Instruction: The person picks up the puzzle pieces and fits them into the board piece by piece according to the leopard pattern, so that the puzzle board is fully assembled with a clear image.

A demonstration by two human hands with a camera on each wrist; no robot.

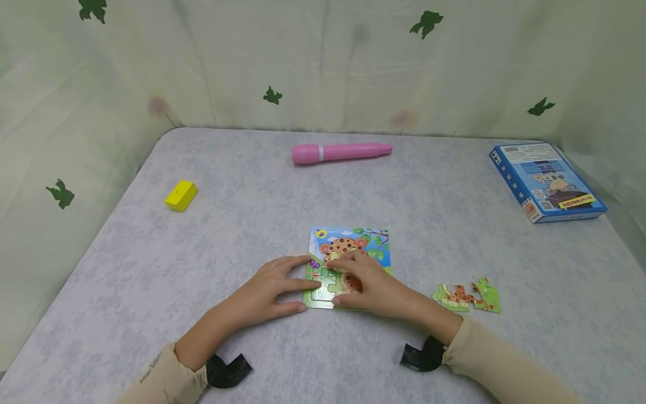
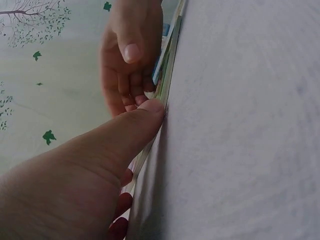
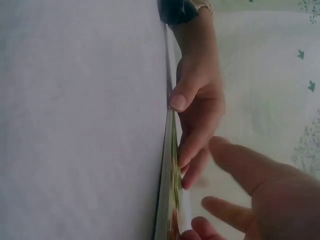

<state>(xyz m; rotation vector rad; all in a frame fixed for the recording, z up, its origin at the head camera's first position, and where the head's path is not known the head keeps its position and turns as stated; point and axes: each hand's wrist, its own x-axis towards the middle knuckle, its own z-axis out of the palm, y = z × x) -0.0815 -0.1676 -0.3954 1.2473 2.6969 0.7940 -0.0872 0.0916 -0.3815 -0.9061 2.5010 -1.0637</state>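
Note:
A square jigsaw puzzle board (image 1: 315, 303) with a spotted leopard picture lies on the table. My left hand (image 1: 270, 289) is at its left edge, fingers stretched out and thumb on the near left corner. Over the right part of the board is my right hand (image 1: 370, 283), its fingertips low on the puzzle and its thumb spread apart from them. In the right wrist view the thumb (image 3: 240, 162) stands raised off the board. A blue-edged part (image 2: 159, 67) tilts up from the board beside the right fingers in the left wrist view. The right hand hides part of the picture.
Two loose puzzle pieces, a spotted one (image 1: 456, 297) and a green one (image 1: 488, 294), lie together beyond the right wrist. A blue box (image 1: 550, 182) stands at the back right, a pink pen-shaped toy (image 1: 348, 151) at the back, and a yellow block (image 1: 181, 195) at the left.

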